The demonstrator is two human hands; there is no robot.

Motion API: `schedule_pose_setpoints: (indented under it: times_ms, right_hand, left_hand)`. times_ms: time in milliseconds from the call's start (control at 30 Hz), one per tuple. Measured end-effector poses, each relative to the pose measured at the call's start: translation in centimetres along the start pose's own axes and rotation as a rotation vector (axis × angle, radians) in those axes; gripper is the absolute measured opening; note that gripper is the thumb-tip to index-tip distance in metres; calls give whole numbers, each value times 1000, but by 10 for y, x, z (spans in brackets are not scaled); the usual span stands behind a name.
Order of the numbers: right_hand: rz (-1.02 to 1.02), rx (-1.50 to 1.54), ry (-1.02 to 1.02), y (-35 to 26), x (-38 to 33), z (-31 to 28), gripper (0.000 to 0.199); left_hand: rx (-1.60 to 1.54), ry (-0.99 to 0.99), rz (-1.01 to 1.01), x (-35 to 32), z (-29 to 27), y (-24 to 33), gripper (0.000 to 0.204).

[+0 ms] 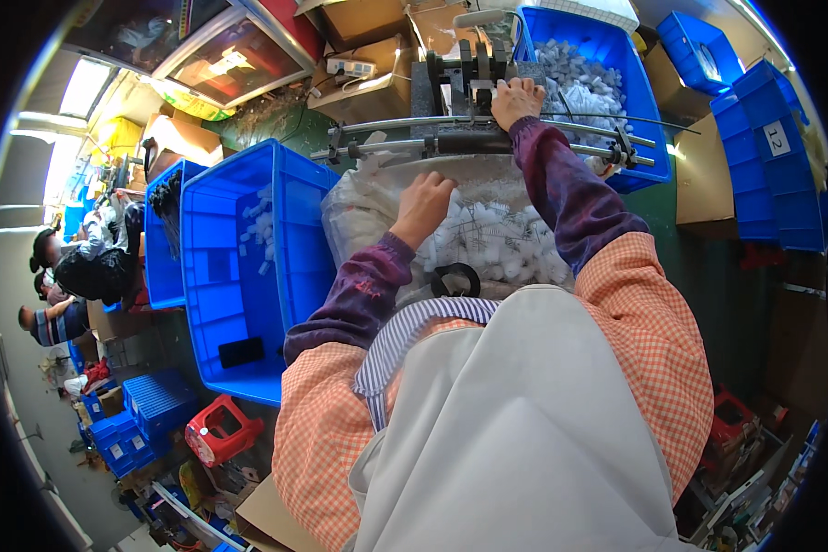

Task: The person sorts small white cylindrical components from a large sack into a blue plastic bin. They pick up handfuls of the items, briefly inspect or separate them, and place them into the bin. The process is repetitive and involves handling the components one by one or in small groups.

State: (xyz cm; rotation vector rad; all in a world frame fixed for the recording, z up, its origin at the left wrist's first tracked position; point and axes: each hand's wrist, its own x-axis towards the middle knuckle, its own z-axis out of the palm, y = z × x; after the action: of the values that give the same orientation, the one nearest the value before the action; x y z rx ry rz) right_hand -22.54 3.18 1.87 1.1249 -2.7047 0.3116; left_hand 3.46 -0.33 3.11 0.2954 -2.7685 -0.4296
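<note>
In front of me stands a small dark bench machine (469,74) with metal rods across its front. My right hand (518,101) reaches up to it, fingers curled at its right side; what they grip is hidden. My left hand (423,210) is closed above the left part of a pale plastic sheet (354,207), and anything in its fingers is too small to make out. Several small white plastic pieces (506,244) lie heaped on that sheet, some with thin wires or pins. A black ring (456,279) sits at the heap's near edge.
To the left, a large blue bin (281,212) holds some white pieces and a dark flat object (241,352). Another blue bin (639,92) with many white pieces stands beyond the machine. Blue crates (762,156) are stacked at right. A red stool (223,430) stands lower left; people (60,313) are farther left.
</note>
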Motion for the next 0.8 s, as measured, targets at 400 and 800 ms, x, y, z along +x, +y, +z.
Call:
schedule_pose_setpoints:
  times_ms: [400,800]
  right_hand:
    - [30,68,-135,83,18,-3,25]
    - [152,-168,238,115,3,-61,21]
  left_hand:
    - [44,-29,11,-3,-13,-7,24]
    - [-350,158,83,9,-24,5,27]
